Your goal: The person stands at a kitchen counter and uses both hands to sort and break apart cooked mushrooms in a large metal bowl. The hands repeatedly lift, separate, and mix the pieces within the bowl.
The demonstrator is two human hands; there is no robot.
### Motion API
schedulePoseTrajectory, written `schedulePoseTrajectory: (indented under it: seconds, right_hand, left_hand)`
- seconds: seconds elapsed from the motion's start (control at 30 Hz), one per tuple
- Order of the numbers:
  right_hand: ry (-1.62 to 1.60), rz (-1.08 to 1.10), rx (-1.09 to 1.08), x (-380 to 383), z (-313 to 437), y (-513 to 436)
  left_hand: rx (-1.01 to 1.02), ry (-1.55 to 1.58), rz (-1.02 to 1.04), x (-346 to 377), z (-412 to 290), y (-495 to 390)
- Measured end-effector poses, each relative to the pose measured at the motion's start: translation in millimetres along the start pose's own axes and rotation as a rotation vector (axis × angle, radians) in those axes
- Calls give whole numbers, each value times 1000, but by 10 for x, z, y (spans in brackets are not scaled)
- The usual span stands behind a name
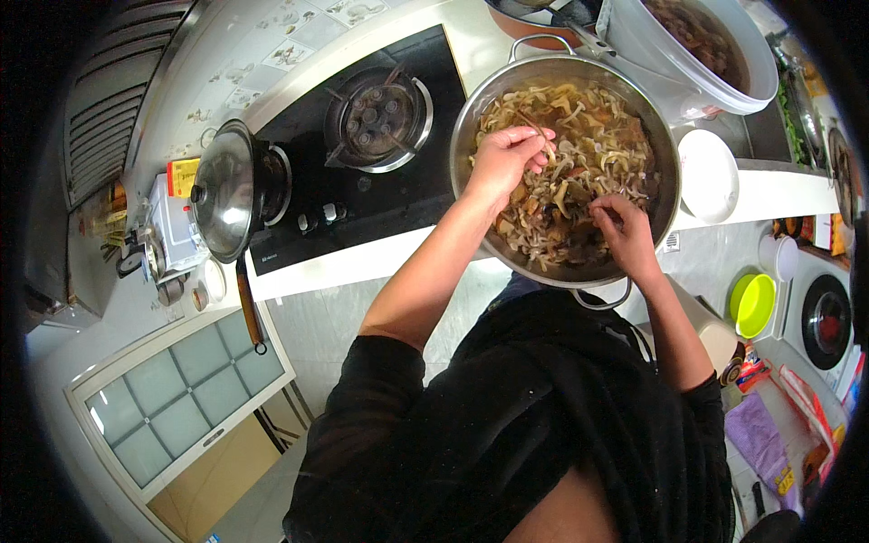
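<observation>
A large stainless steel pot (468,102) with loop handles stands in front of me, full of mushrooms (577,105) in brownish water. Pale, thin-stemmed ones lie mixed with darker brown pieces. Over the left part of the pot, my left hand (506,163) pinches a slender mushroom piece (548,151) between thumb and fingers. My right hand (623,227) is low over the pot's right side, its fingertips bent together at the surface of the mushrooms. Whether anything is between those fingertips is hidden.
Left of the pot is a black gas hob (292,183), with a lidded wok (231,197) on its far burner. At the right stand a white plastic bucket (652,75) with dark soaked contents and a white plate (708,176). Behind is an orange-sided pan (506,24).
</observation>
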State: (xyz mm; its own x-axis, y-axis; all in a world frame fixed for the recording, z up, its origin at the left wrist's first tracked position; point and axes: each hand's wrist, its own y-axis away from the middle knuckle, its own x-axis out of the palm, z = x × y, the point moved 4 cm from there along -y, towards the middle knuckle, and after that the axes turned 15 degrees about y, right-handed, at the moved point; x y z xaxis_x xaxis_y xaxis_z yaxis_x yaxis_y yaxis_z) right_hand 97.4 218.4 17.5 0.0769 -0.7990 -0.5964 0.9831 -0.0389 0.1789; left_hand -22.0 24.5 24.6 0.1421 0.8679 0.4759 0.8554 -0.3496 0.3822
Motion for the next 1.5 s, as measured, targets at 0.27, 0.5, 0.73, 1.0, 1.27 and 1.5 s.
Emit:
schedulePoseTrajectory:
  seconds: [0.27, 0.5, 0.73, 1.0, 1.27, 1.5]
  right_hand:
    - [37, -3, 13, 2, -10, -17]
    - [153, -197, -5, -295, -272, -19]
    - [249, -268, 207, -187, -750, -286]
    - [-893, 234, 594, 231, -627, -518]
    - [-986, 238, 648, 91, -334, -477]
    - [-1040, 266, 568, -33, -175, -470]
  left_hand:
    - [9, -91, 36, -5, 178, 46]
    - [418, -805, -318, -415, 21, 140]
    - [-140, -117, -458, -604, 451, 214]
    - [-636, 471, -293, -282, 747, 55]
    - [-561, 414, -308, -116, 549, 139]
    - [-507, 485, -313, -97, 389, 181]
